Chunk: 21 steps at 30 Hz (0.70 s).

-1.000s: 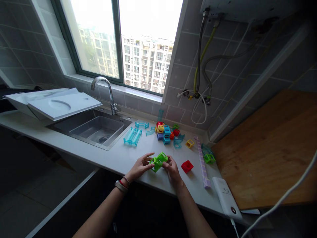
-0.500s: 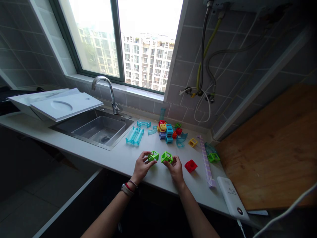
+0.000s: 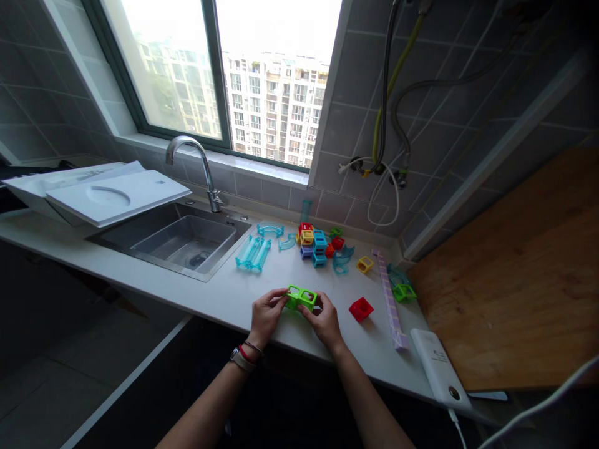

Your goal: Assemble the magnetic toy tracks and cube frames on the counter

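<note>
While a red block (image 3: 360, 309) sits on the desk (image 3: 281, 274) to the right, a person seen from where I stand holds two green open-frame cubes (image 3: 301, 299), side by side, directly between both hands. The left hand (image 3: 266, 318) has its fingers clamped on the cubes' left end, the right hand (image 3: 324, 320) on their right. Beyond lies a cluster of colored blocks (image 3: 312, 244), near the back wall.

Free passage between right hand (image 3: 324, 319) and red cube (image 3: 360, 309); cube stack (image 3: 319, 241) blocks way toward tiled wall (image 3: 330, 204)
</note>
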{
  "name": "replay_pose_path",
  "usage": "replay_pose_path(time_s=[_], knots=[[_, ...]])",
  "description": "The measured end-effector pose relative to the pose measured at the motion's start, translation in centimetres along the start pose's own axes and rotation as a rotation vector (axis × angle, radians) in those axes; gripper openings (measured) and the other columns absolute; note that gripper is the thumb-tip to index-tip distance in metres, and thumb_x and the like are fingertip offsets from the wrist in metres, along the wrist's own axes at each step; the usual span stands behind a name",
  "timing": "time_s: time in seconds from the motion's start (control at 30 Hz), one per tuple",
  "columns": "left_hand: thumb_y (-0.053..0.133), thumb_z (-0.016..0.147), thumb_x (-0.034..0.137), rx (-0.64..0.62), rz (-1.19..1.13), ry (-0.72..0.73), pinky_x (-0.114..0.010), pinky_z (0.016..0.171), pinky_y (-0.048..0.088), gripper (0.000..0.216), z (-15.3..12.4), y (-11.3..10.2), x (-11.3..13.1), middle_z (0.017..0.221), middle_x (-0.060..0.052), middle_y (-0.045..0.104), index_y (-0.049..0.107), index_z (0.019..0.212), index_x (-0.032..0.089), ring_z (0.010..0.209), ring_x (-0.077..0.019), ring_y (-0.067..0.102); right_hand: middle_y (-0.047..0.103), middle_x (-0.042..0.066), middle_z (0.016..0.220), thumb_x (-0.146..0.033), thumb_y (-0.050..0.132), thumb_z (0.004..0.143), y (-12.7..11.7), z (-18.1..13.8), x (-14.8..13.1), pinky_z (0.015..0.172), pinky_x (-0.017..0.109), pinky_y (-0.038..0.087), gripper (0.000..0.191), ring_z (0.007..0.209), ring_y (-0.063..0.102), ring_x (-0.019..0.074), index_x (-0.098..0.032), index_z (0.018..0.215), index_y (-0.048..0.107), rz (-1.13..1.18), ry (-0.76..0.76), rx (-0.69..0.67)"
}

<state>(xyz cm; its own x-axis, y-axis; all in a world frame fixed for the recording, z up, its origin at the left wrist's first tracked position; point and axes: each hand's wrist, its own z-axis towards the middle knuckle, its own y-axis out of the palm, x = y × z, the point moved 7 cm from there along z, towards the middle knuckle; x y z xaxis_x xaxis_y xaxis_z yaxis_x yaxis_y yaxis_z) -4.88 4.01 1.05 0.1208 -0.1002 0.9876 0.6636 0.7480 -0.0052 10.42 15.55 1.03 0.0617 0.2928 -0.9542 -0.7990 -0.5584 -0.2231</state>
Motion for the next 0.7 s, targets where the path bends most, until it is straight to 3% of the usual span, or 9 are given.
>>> replay_pose_path(time_s=[0.3, 0.7], knots=[[0.075, 0.079, 0.034, 0.036, 0.021, -0.003, -0.037, 0.084, 0.064, 0.027, -0.12, -0.26, -0.23, 0.095, -0.007, 0.080, 0.077, 0.099, 0.018, 0.087, -0.0260, 0.077, 0.069, 0.005, 0.090, -0.049, 0.076, 0.077, 0.04, -0.10, -0.17, 0.065, 0.028, 0.055, 0.043, 0.074, 0.066, 0.0191, -0.019, 0.103, 0.061, -0.046, 0.019, -0.016], [0.075, 0.078, 0.035, 0.060, 0.009, -0.035, -0.038, 0.084, 0.064, 0.029, -0.03, -0.43, -0.71, 0.097, -0.008, 0.080, 0.078, 0.101, 0.017, 0.088, -0.0261, 0.077, 0.068, 0.005, 0.093, -0.048, 0.077, 0.075, 0.06, -0.20, -0.84, 0.065, 0.028, 0.055, 0.044, 0.078, 0.065, 0.0194, -0.019, 0.104, 0.062, -0.109, -0.041, -0.012]])
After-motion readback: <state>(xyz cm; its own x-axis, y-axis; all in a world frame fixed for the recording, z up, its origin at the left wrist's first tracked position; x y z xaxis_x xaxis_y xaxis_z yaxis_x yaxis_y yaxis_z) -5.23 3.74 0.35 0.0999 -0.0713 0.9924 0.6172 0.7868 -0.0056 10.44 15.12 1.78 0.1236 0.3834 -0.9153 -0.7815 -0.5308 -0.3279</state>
